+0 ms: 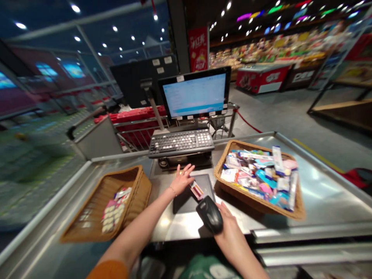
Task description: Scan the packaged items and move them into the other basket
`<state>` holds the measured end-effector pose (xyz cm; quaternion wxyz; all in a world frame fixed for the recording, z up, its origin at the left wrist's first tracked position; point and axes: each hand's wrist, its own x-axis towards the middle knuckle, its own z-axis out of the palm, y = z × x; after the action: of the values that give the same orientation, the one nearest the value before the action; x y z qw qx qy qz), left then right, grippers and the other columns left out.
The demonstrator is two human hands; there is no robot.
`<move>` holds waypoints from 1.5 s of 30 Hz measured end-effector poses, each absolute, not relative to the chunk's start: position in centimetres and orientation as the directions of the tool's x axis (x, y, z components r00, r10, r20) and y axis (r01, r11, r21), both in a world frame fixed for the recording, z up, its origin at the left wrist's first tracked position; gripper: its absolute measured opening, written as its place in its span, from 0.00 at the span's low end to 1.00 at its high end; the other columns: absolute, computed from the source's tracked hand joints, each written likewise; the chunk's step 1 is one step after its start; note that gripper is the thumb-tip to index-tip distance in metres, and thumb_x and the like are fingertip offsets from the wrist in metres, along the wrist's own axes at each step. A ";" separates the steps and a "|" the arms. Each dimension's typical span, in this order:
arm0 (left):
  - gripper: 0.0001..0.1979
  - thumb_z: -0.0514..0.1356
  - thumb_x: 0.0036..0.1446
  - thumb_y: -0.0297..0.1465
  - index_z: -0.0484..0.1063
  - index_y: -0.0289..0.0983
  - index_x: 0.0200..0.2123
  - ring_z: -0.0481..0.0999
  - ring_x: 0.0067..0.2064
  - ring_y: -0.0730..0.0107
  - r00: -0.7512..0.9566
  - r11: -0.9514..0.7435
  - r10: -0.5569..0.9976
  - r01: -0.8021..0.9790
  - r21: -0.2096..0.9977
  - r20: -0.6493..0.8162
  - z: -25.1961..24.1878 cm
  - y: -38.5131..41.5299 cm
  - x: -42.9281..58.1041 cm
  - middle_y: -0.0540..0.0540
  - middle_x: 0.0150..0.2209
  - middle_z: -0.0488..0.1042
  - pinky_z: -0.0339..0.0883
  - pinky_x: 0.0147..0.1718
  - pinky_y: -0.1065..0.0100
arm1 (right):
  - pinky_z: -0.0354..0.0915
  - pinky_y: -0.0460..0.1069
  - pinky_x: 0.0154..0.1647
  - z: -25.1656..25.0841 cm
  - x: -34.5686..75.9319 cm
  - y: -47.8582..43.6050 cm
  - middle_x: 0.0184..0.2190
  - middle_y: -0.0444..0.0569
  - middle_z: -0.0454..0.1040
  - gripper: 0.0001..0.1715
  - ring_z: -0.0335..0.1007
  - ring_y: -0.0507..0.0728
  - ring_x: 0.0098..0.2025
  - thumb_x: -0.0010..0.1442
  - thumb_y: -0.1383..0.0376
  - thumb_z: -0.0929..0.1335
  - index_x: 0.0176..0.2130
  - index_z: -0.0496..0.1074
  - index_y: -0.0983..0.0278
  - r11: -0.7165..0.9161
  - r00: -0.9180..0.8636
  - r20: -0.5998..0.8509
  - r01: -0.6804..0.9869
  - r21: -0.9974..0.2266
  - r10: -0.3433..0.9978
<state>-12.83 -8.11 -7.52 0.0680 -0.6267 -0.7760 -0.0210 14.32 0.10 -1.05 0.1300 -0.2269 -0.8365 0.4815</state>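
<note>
My right hand [228, 224] is wrapped round a black handheld scanner [209, 214], its head turned up and left over the counter. Just beyond the scanner, a small pink and white package [197, 190] lies over the dark square pad [184, 203]. My left hand [183, 180] is beside the package's upper left end, fingers spread toward the keyboard; whether its fingertips touch the package is unclear. At the right, a wicker basket [258, 205] is full of small packaged goods. Another wicker basket [95, 201] at the left holds several packages at its right side.
A black keyboard [183, 142] stands raised behind the pad, below a lit monitor [197, 95]. The dark back of a second screen [142, 81] is left of it. Metal counter rims [319, 166] run along both sides. Red carts stand behind.
</note>
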 end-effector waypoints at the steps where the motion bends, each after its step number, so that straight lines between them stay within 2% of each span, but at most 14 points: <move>1: 0.11 0.57 0.60 0.27 0.73 0.44 0.45 0.43 0.71 0.55 -0.208 0.217 0.969 0.975 -0.056 0.133 -7.2 -8.3 -12.7 0.42 0.70 0.49 0.25 0.61 0.30 | 0.54 0.63 0.65 -1.0 14.2 0.1 0.54 0.55 0.73 0.30 0.61 0.64 0.63 0.47 0.73 0.64 0.50 0.73 0.62 0.433 -0.868 -0.003 0.251 -0.866 0.496; 6: 0.13 0.56 0.60 0.24 0.73 0.43 0.45 0.44 0.70 0.54 -0.235 0.248 0.961 0.965 -0.084 0.144 -5.9 -9.4 -12.4 0.42 0.70 0.49 0.23 0.61 0.31 | 0.55 0.64 0.63 -0.8 13.8 0.2 0.53 0.56 0.73 0.30 0.63 0.65 0.61 0.46 0.73 0.64 0.50 0.73 0.62 0.432 -0.876 -0.013 0.252 -0.866 0.483; 16: 0.11 0.57 0.60 0.26 0.74 0.43 0.44 0.46 0.70 0.53 -0.260 0.277 0.954 0.954 -0.111 0.150 -5.0 -10.8 -12.9 0.41 0.69 0.51 0.24 0.61 0.30 | 0.60 0.61 0.59 -0.6 13.5 -0.1 0.51 0.54 0.75 0.28 0.66 0.64 0.58 0.47 0.72 0.63 0.48 0.74 0.61 0.412 -0.890 -0.004 0.215 -0.886 0.456; 23: 0.12 0.57 0.59 0.24 0.74 0.44 0.43 0.46 0.70 0.54 -0.280 0.300 0.946 0.947 -0.115 0.164 -5.0 -11.3 -13.0 0.42 0.69 0.50 0.25 0.61 0.30 | 0.61 0.59 0.59 -0.9 13.4 -0.1 0.46 0.54 0.77 0.21 0.67 0.64 0.57 0.50 0.71 0.64 0.43 0.76 0.62 0.440 -0.912 0.035 0.162 -0.883 0.408; 26: 0.12 0.57 0.59 0.24 0.74 0.44 0.43 0.46 0.70 0.54 -0.286 0.305 0.944 0.946 -0.108 0.164 -5.0 -11.6 -13.1 0.43 0.69 0.50 0.24 0.61 0.30 | 0.61 0.58 0.59 -1.0 13.4 0.0 0.45 0.54 0.77 0.21 0.68 0.64 0.56 0.49 0.71 0.64 0.43 0.76 0.62 0.449 -0.919 0.048 0.146 -0.882 0.392; 38: 0.12 0.57 0.59 0.24 0.74 0.43 0.43 0.45 0.70 0.54 -0.313 0.333 0.937 0.934 -0.127 0.155 -4.5 -13.1 -13.4 0.42 0.69 0.50 0.25 0.61 0.31 | 0.57 0.64 0.62 -1.8 13.1 -0.5 0.52 0.55 0.74 0.26 0.64 0.65 0.61 0.48 0.72 0.65 0.47 0.74 0.62 0.448 -0.922 0.024 0.166 -0.878 0.387; 45: 0.10 0.57 0.60 0.26 0.74 0.44 0.43 0.45 0.70 0.54 -0.348 0.368 0.926 0.918 -0.148 0.147 -4.3 -14.5 -13.5 0.42 0.69 0.49 0.27 0.61 0.31 | 0.50 0.64 0.67 -2.0 12.8 -0.9 0.50 0.54 0.76 0.27 0.65 0.63 0.61 0.49 0.73 0.64 0.49 0.74 0.62 0.506 -0.946 0.094 0.080 -0.859 0.310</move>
<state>-13.45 -14.54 -4.31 0.1032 -0.5617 -0.8207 0.0196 12.80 -0.91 -1.99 0.1189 -0.1135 -0.8595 0.4840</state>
